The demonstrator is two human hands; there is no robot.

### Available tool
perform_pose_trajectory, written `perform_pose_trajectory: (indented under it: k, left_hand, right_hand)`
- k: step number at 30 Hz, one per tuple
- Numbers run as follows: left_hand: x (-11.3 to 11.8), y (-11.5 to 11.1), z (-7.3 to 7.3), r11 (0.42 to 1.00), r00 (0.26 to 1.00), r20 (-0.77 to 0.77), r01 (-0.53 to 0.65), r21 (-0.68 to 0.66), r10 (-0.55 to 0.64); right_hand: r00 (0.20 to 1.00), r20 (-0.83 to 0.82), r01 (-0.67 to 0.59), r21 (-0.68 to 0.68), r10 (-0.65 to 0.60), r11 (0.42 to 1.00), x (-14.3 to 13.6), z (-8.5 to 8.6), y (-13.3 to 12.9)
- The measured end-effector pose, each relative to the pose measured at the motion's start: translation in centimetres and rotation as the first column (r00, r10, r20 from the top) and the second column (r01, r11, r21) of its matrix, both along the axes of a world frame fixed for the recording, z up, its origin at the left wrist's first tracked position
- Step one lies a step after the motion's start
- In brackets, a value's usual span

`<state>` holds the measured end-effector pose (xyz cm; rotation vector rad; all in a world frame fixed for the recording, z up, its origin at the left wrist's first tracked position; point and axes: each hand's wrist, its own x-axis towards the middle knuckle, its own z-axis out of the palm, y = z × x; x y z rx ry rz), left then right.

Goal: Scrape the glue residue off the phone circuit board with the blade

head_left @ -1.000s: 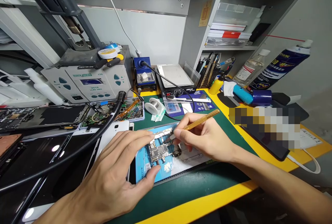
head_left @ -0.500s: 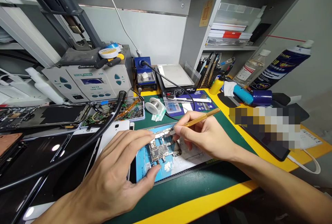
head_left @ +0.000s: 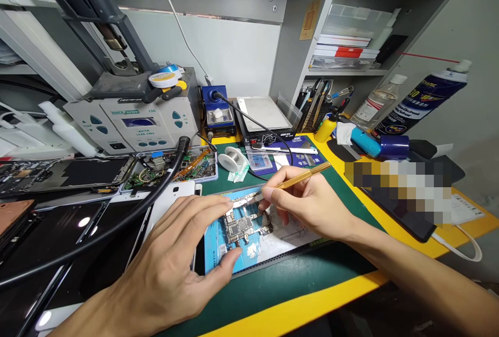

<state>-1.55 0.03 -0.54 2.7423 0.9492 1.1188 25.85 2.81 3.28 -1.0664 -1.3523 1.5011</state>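
A bare phone circuit board [head_left: 240, 228] lies on a blue and white printed sheet [head_left: 212, 246]. My left hand [head_left: 171, 254] braces the board from the left, its index fingertip at the top edge and its thumb by the lower edge. Pinched in the fingers of my right hand [head_left: 300, 196] is a gold-handled knife [head_left: 306, 176]. Its flat silver blade points left across the upper edge of the board, close to my left index fingertip. My right fingers partly cover that end of the board.
Behind the hands are a solder spool [head_left: 231, 161], a hot plate [head_left: 265, 118] and a tray of circuit boards [head_left: 210, 163]. A black hose [head_left: 117, 233] runs over phones at left. A hot-air station [head_left: 136, 124] stands behind; a phone [head_left: 405, 217] lies right.
Hardly anything differs. The knife's blade and handle have shifted very slightly over the board's upper edge; both hands keep their places.
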Motion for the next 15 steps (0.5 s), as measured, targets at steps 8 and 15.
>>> perform_pose_trajectory:
  k: [8, 15]
  left_hand:
    - [-0.41, -0.18, -0.29, 1.0, 1.0, 0.0, -0.002, 0.009, 0.002]
    - [0.0, -0.04, 0.03, 1.0, 1.0, 0.001, -0.002, 0.008, 0.002]
  right_hand:
    - [1.0, -0.012, 0.002, -0.002, -0.002, 1.0, -0.09, 0.21, 0.1]
    - [0.999, 0.02, -0.032, -0.014, 0.032, 0.999, -0.03, 0.38, 0.02]
